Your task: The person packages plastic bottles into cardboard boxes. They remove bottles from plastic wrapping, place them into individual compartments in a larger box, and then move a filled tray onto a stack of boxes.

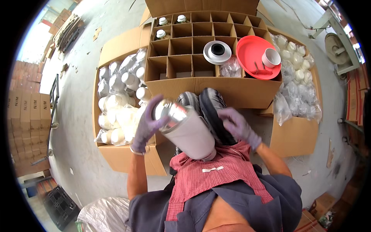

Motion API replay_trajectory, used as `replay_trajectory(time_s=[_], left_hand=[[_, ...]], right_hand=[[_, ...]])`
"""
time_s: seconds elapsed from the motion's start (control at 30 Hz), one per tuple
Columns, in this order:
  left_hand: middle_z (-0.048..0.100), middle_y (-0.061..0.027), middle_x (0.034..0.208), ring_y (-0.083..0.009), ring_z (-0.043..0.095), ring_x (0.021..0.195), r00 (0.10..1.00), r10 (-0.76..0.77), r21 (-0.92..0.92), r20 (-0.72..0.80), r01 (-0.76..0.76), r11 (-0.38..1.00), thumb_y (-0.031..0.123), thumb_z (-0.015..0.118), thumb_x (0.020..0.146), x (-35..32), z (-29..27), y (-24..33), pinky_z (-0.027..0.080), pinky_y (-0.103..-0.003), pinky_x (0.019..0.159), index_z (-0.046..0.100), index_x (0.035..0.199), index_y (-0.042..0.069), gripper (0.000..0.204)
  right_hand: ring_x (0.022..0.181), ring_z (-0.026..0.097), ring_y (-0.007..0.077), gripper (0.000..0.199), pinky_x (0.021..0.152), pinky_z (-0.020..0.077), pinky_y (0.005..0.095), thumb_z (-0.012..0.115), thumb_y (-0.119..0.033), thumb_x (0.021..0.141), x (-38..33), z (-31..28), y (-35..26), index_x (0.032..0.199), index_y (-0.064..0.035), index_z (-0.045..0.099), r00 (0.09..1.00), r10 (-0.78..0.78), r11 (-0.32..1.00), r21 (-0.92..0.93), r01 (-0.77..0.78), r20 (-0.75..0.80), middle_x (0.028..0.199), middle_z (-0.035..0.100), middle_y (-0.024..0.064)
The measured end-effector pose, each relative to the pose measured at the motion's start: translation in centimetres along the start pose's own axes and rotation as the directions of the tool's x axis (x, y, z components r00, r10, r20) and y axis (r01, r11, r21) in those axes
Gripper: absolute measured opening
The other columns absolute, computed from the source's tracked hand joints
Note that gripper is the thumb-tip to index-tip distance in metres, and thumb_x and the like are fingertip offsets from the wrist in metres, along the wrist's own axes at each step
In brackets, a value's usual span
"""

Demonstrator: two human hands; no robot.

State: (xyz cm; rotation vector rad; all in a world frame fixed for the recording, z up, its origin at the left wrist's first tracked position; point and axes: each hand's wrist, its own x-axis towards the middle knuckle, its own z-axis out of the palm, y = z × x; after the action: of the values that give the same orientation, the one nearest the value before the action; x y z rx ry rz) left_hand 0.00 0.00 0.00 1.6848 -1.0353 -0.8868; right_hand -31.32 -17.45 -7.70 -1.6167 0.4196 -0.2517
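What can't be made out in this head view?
In the head view:
Right hand: exact finger positions, smeared by motion blur.
White cylinder: far side, turned away.
White-capped bottles: lower parts, hidden by cardboard dividers.
Whatever lies beneath the red basin: covered by it.

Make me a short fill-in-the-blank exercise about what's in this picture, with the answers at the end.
1. Of the left hand and right hand, only the ____ one touches the pale cylinder.
2. In the divided carton, ____ white-capped bottles show.
3. The red basin holds a ____ cup.
4. Beside it, a round white piece has a ____ ring at its middle.

Missing words: left; three; white; black.
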Motion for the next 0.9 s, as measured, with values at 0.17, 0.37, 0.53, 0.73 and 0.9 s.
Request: replay_trajectory(time_s=[0.17,0.37,0.53,0.73,0.9], left_hand=[[0.048,-0.0128,0.139,-0.0217,0.046,0.128,0.967,-0.242,-0.476,-0.085,0.174,0.862,0.022,0.061,0.09,-10.4,4.3,-9.3,0.038,-0.035,0.106,0.041,0.139,0.0,0.057],[0.053,-0.0133,0.135,-0.0236,0.051,0.124,0.97,0.028,0.184,0.242,-0.074,0.98,0.013,0.078,0.077,-7.9,3.3,-7.4,0.039,-0.037,0.106,0.045,0.137,0.003,0.068],[0.053,-0.0124,0.136,-0.023,0.05,0.125,0.961,0.158,0.084,0.227,-0.182,0.98,0.014,0.078,0.076,-5.7,5.7,-5.4,0.039,-0.037,0.106,0.046,0.136,0.003,0.069],[0.054,-0.0123,0.134,-0.0235,0.051,0.124,0.979,0.198,0.062,0.054,-0.201,0.978,0.015,0.077,0.077,-5.4,8.3,-7.1,0.04,-0.038,0.105,0.048,0.134,0.004,0.065],[0.056,-0.014,0.128,-0.026,0.053,0.119,0.993,0.016,-0.134,-0.113,-0.031,0.99,0.016,0.073,0.079,-6.4,6.7,-5.9,0.041,-0.038,0.102,0.051,0.128,0.004,0.056]], right_hand=[[0.136,0.034,0.0349,0.081,0.114,0.0255,0.0428,0.056,-0.054,0.089,-5.2,7.1,2.2,0.143,0.0015,0.033,0.919,-0.39,0.921,-0.024,0.389,-0.052,0.144,0.036,0.0226],[0.135,0.035,0.033,0.088,0.112,0.0271,0.04,0.072,-0.048,0.079,3.8,3.7,-8.7,0.142,0.0004,0.034,0.845,-0.522,0.843,-0.084,0.532,0.113,0.142,0.038,0.0194],[0.125,0.045,0.0312,0.09,0.107,0.0332,0.0408,0.083,-0.032,0.07,6.9,4.0,-13.1,0.141,-0.0021,0.037,0.75,-0.627,0.756,-0.068,0.651,0.212,0.133,0.047,0.0159],[0.113,0.053,0.0293,0.085,0.099,0.0404,0.0388,0.083,-0.033,0.069,7.3,3.5,-14.5,0.136,-0.0009,0.043,0.778,-0.627,0.751,-0.281,0.598,-0.021,0.12,0.055,0.0145],[0.106,0.057,0.0283,0.084,0.094,0.044,0.0375,0.083,-0.034,0.068,7.4,3.8,-15.7,0.135,-0.0001,0.045,0.755,-0.629,0.773,-0.253,0.582,-0.184,0.113,0.058,0.0143]])
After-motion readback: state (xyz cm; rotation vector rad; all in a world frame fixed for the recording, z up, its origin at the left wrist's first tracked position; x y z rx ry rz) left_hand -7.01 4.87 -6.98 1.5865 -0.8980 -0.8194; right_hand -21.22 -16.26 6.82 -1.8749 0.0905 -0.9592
